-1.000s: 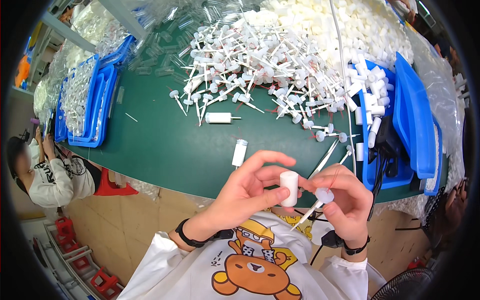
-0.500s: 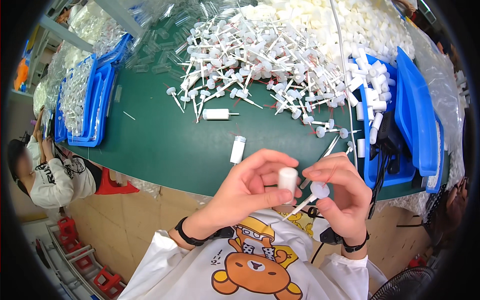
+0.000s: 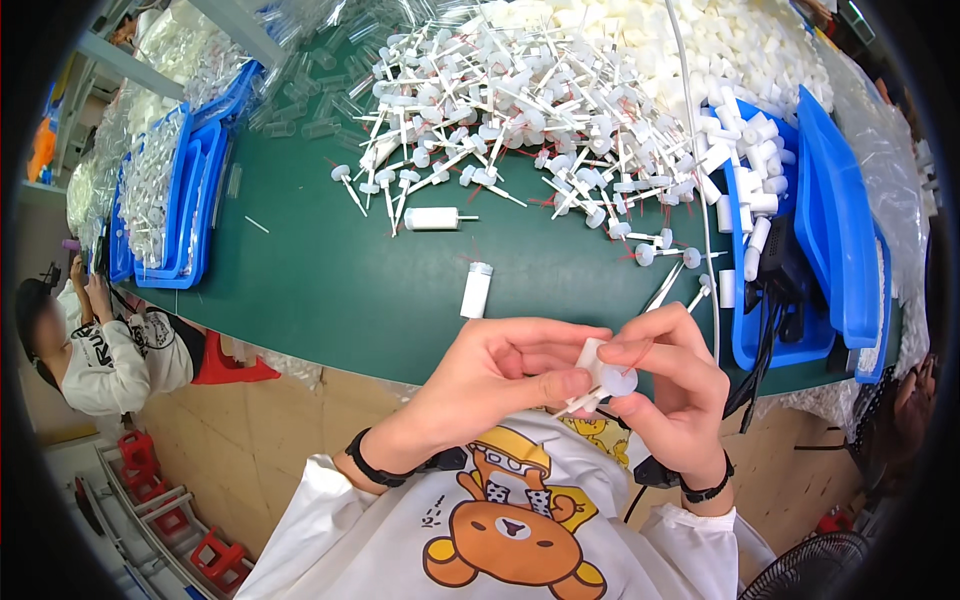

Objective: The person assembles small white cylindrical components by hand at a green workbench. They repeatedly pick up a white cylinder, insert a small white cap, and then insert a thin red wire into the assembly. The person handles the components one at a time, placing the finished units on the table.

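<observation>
The white cylinder (image 3: pixel 591 359) sits tilted over the near edge of the counter (image 3: pixel 320 270), grasped between the thumb and fingers of the left hand (image 3: pixel 510 370) at its 9 o'clock. Just beside it, at 4 o'clock, is the round translucent cap of a stemmed piece (image 3: pixel 618 381), pinched by the right hand (image 3: pixel 672 385); its stem points toward 8 o'clock. Whether the two pieces touch is hard to tell. For good handling, a light, steady pinch on the cap's rim seems best, with the thin stem free of sideways pressure, the red thread out from under the fingertips and the left thumb off the cylinder's ends. Farther out, a capped cylinder (image 3: pixel 478 292) rests at 10 o'clock, tweezers (image 3: pixel 665 285) lie between 1 and 2, a blue tray (image 3: pixel 800 345) stands near 3, and a heap of stemmed pieces (image 3: pixel 500 100) spreads around 11.
</observation>
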`<state>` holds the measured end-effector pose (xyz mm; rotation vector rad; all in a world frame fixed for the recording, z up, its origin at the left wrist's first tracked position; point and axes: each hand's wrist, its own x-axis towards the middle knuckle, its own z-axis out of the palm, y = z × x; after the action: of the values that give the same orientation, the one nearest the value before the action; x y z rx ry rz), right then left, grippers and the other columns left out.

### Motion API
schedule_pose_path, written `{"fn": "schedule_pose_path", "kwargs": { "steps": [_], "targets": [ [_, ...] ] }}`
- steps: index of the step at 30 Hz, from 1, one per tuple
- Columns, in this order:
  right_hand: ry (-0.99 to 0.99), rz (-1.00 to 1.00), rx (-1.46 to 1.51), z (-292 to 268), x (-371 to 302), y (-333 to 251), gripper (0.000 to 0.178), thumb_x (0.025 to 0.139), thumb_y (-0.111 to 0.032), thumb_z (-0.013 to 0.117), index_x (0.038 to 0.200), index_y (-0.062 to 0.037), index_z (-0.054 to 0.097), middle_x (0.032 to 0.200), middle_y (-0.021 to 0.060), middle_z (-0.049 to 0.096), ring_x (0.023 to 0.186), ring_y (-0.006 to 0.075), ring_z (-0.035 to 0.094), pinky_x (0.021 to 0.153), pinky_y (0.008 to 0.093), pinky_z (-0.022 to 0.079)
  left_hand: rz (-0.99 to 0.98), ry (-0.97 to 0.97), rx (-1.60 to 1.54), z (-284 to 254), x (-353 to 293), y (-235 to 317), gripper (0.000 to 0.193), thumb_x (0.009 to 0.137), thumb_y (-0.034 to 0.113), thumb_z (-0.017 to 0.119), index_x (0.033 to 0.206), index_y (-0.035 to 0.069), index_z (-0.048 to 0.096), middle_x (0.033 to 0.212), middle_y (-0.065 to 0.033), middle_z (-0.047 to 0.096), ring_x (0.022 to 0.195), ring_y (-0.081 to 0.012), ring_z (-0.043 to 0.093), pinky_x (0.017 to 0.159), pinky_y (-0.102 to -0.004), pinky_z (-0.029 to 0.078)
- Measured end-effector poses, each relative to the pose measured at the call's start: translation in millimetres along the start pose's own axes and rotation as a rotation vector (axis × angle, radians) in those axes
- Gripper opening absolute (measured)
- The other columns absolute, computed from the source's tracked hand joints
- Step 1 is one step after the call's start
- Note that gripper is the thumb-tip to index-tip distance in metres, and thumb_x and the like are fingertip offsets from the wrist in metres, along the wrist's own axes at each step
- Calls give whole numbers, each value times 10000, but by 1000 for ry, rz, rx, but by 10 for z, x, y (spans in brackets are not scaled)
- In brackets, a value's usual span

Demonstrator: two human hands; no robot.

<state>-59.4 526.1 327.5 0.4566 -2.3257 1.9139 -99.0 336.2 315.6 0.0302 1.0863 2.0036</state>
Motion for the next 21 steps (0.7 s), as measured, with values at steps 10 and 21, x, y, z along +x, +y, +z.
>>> {"fn": "schedule_pose_path", "kwargs": {
  "steps": [10,21],
  "targets": [
    [35,50,91,46,-7,-16,316,727,21,661,1042,4,638,931,92,513,814,157,503,699,267,430,34,-70,102,18,-26,58,403,806,-29,627,1193,-52,517,1052,-155,617,954,-182,605,808,-283,516],
    [150,21,-40,113,-73,-12,285,711,65,647,994,46,618,922,123,551,795,165,559,667,250,465,267,97,334,100,-63,-88,359,791,-48,617,1144,-56,555,1037,-136,617,890,-168,629,745,-262,541]
  ]
}}
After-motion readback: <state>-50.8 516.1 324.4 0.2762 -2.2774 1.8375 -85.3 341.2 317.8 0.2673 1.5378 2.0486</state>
